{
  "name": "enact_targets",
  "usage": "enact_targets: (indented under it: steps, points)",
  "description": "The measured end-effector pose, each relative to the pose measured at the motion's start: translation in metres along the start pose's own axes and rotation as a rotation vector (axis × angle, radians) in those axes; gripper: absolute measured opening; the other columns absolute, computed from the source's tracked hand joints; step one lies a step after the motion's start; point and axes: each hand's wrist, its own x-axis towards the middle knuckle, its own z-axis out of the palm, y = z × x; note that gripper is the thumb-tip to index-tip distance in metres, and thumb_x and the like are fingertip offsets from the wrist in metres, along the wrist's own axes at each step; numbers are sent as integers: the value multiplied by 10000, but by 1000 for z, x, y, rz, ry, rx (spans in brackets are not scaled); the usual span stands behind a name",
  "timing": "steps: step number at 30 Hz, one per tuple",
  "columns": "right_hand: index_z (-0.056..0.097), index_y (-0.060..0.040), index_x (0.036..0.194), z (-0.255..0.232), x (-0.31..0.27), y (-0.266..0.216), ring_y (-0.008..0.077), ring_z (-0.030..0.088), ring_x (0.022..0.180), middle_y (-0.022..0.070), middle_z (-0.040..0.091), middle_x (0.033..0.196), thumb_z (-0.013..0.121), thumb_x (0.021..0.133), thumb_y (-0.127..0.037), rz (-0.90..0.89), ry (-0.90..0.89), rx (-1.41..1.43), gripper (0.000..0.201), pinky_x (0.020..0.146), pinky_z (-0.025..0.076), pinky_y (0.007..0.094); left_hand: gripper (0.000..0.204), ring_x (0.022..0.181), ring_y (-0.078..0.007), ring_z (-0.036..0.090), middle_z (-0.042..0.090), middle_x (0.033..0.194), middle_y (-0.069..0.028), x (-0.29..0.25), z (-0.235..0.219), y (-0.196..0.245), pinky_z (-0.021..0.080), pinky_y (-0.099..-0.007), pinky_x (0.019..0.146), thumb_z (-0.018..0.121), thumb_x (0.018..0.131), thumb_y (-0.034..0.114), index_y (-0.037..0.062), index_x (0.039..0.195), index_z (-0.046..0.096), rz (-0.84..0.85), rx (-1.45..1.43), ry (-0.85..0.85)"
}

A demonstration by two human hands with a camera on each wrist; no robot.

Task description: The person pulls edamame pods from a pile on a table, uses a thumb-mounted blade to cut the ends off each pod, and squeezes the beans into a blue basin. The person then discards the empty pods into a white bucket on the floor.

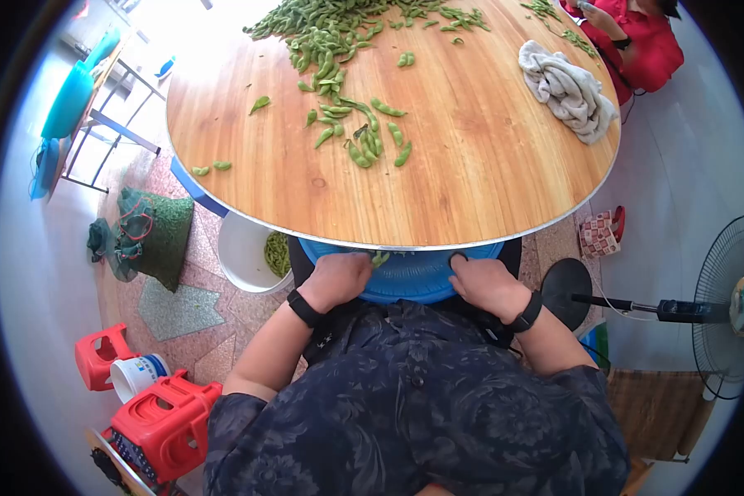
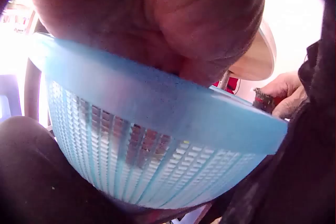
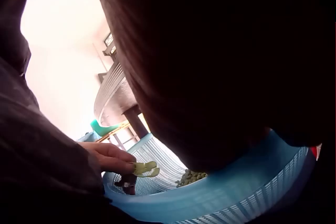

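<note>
A blue plastic basket point(image 1: 417, 287) with mesh sides stands at the person's lap, partly under the table edge. Above its left side, the left hand point(image 1: 341, 277) pinches a green edamame pod point(image 3: 146, 168); a dark wrap point(image 3: 127, 183) shows at its thumb. At the basket's right side is the right hand point(image 1: 489, 287), its thumb bearing a dark wrap point(image 2: 265, 99). Its other fingers are hidden from view, so I cannot tell whether they hold anything. Shelled beans point(image 3: 190, 177) lie inside the basket.
A round wooden table point(image 1: 471, 174) carries a heap of edamame pods point(image 1: 331, 33) and a crumpled cloth point(image 1: 566, 89). On the floor, a white bucket point(image 1: 241, 252) containing green pods and a green sack point(image 1: 161, 236) stand left, near red stools point(image 1: 169, 422). A fan point(image 1: 719, 306) is right.
</note>
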Motion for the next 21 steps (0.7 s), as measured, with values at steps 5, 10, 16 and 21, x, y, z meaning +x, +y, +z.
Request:
enact_targets:
  steps: [5,10,16,21]
  points:
    - [477,6,933,-3,-16,2,412,604,662,212,594,665,567,855,-183,-141,-203,100,224,589,477,494,250,741,-407,593,606,760,-197,-28,6,-3,459,-502,641,505,900,241,25,801,581,226,-159,-10]
    - [468,25,923,-7,-22,-3,422,583,631,221,574,635,536,821,-114,-145,-211,147,186,584,468,498,221,706,-376,610,623,750,-179,-80,-14,-31,477,-459,623,579,908,238,21,873,593,-114,-511,338]
    - [478,-5,929,-101,-12,-42,433,584,632,231,559,635,527,819,-91,-236,-136,182,149,567,470,493,331,688,-361,654,653,735,-164,-122,-24,-135,484,-485,607,610,866,225,69,1157,584,-683,83,563]
    - [500,-10,909,-148,64,-38,381,574,703,225,548,759,553,880,-146,-158,200,294,150,618,447,437,299,615,-335,640,634,674,-148,-119,-50,-100,486,-432,562,604,862,180,58,1134,606,-451,-18,706]
